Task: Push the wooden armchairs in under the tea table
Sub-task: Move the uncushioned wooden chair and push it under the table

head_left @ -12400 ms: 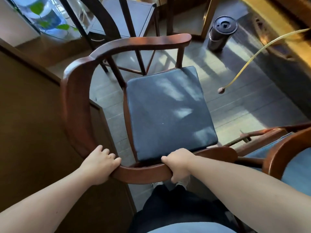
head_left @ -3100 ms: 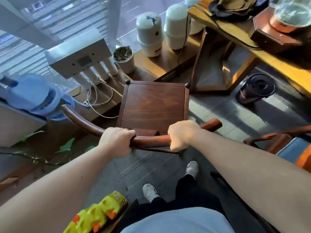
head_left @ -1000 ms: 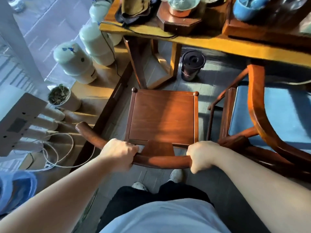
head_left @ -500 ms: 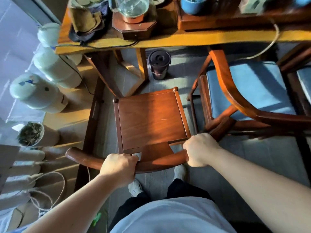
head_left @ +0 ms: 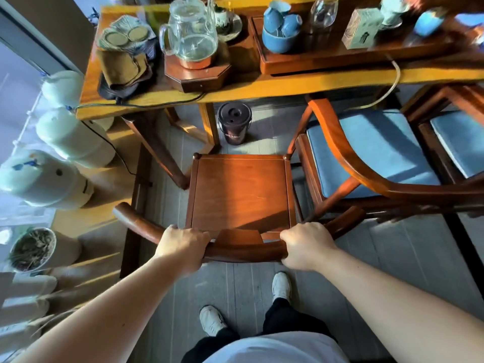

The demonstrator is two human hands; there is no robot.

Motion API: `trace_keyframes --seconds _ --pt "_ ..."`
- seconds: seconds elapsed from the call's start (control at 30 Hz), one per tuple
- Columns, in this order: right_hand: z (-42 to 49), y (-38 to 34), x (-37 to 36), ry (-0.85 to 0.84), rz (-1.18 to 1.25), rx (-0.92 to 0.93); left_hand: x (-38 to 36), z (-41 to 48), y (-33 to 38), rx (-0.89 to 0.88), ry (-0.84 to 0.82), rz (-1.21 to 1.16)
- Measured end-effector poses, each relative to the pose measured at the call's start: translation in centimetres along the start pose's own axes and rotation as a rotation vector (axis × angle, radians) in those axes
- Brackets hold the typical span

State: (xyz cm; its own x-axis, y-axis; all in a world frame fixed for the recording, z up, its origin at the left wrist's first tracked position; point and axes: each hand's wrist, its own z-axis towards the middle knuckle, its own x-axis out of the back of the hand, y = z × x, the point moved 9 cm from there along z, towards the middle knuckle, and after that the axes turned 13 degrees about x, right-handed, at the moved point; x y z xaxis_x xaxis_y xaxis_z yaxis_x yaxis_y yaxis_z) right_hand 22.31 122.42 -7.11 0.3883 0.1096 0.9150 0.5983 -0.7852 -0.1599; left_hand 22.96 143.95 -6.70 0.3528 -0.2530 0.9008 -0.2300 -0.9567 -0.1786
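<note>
A wooden armchair with a bare reddish seat (head_left: 241, 189) stands in front of me, facing the tea table (head_left: 262, 86). My left hand (head_left: 182, 246) and my right hand (head_left: 305, 243) both grip its curved back rail (head_left: 243, 251). The seat's front edge sits just short of the table's near edge, beside the table leg (head_left: 209, 127). To the right a second armchair with a blue cushion (head_left: 372, 153) sits partly under the table, and a third blue cushion (head_left: 461, 140) shows at the right edge.
A dark lidded bin (head_left: 234, 123) stands on the floor under the table, ahead of the seat. The table carries a glass kettle (head_left: 190, 30), blue cups (head_left: 281, 30) and a tea tray. White jars (head_left: 42, 176) and a potted plant (head_left: 32, 248) line the left ledge.
The chair I hold has swung round to face the table squarely and moved closer to it. More of the tabletop has come into view. Both hands keep their grip on the back rail.
</note>
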Motion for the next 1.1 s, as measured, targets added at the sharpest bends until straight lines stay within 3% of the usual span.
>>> trace_keyframes --seconds 0.13,0.53,1.1 --pt "0.9 1.7 0.7 0.034 -0.07 0.016 1.4 2.4 0.3 -0.008 0.022 -0.007" --pt "1.8 10.5 2.7 -0.078 -0.083 0.022 3.3 6.8 5.4 -0.025 0.047 -0.058" --pt "3.4 10.4 3.5 -0.084 -0.133 0.136 3.6 8.5 4.0 0.052 -0.035 -0.072"
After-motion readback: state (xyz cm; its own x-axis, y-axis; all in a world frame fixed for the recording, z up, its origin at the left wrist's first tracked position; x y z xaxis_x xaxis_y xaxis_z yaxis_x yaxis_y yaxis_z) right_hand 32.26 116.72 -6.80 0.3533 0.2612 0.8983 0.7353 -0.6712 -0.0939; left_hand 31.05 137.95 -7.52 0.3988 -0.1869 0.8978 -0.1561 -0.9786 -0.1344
